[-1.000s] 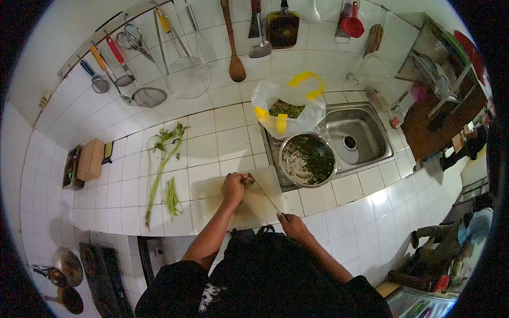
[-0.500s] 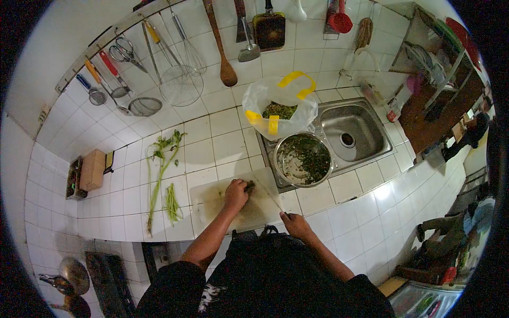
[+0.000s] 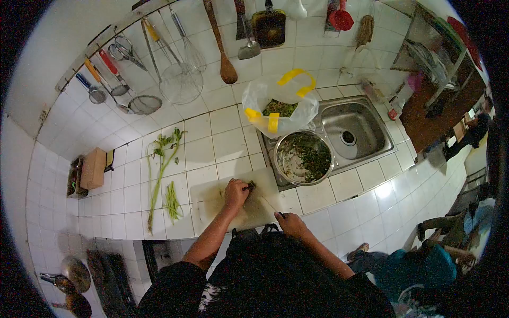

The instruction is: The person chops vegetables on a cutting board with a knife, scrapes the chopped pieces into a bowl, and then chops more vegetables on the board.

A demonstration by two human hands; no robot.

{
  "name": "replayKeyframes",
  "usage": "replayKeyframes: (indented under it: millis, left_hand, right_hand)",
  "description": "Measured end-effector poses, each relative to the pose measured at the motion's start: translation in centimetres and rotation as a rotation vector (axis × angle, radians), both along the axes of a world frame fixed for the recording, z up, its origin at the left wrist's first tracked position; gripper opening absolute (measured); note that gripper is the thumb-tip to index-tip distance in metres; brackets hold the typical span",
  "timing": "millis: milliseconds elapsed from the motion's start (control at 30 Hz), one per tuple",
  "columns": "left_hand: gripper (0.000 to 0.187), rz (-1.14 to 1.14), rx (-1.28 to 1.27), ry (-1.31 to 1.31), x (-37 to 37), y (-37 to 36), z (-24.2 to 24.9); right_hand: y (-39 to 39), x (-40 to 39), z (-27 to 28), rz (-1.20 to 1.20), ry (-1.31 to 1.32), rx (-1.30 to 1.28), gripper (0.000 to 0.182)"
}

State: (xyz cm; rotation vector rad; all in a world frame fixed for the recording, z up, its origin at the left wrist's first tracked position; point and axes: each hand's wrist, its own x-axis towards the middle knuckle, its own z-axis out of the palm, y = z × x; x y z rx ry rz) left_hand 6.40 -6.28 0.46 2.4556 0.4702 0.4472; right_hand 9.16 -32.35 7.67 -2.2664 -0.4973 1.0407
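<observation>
A pale cutting board lies at the counter's front edge, stained in its middle. Over it, my left hand is closed on a small bunch of dark green leaves that pokes out past the fingers. My right hand grips the dark handle of a knife; the thin blade points toward the leaves, though its tip is hard to make out. Behind the board's right corner, a steel bowl holds chopped greens. Left of the board lie long green stalks with leaves and a short bundle of cut stems.
A plastic bag with yellow handles holds more greens behind the bowl. A steel sink is at the right. Utensils such as a wooden spoon hang on the tiled wall. A person in a teal shirt is at the lower right.
My right hand and the knife have shifted slightly left toward the leaves. My left hand stays nearly in place. A person in a teal shirt has come into view at the lower right.
</observation>
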Motion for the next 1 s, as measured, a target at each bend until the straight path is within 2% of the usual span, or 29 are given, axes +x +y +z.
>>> replayKeyframes:
  millis: [67,133,200,300,367,433,500,667,767,833,1000]
  left_hand:
    - [0.018,0.025,-0.091,0.004,-0.3,0.1,-1.1]
    - [0.019,0.026,0.027,0.051,-0.7,-0.3,0.9]
    - [0.018,0.027,0.016,0.025,-0.8,-0.4,1.0]
    - [0.016,0.017,0.007,-0.013,-0.3,-0.3,0.7]
    - [0.015,0.025,-0.008,-0.017,-0.5,-0.4,0.6]
    - [0.013,-0.053,0.059,0.052,-0.3,0.2,1.0]
    - [0.013,-0.030,0.021,0.018,-0.7,0.0,0.8]
    - [0.013,0.043,-0.021,-0.065,-0.4,0.4,-1.3]
    - [0.014,0.053,-0.029,-0.024,-1.3,0.3,0.4]
    - [0.014,0.103,-0.096,-0.156,-1.5,0.7,1.8]
    - [0.012,0.134,-0.102,-0.170,-0.5,1.7,2.6]
  right_hand:
    - [0.0,0.1,0.5,0.012,-0.004,0.000,0.071]
    - [0.3,0.4,1.0,0.028,-0.004,-0.002,0.071]
    - [0.5,0.6,1.1,0.034,0.009,-0.060,0.072]
    - [0.6,1.2,-4.1,0.125,-0.059,-0.010,0.073]
    - [1.8,1.1,-4.9,0.125,-0.068,-0.026,0.073]
    - [3.1,1.9,-4.0,0.134,-0.096,-0.037,0.072]
    - [3.7,2.1,-2.6,0.170,-0.065,-0.124,0.066]
    - [1.5,0.9,-0.9,0.159,-0.100,-0.080,0.069]
    - [0.6,0.4,-1.2,0.155,-0.092,-0.144,0.067]
    - [0.7,0.5,-1.0,0.155,-0.078,-0.114,0.066]
    - [0.3,-1.2,0.0,0.027,-0.077,0.027,0.064]
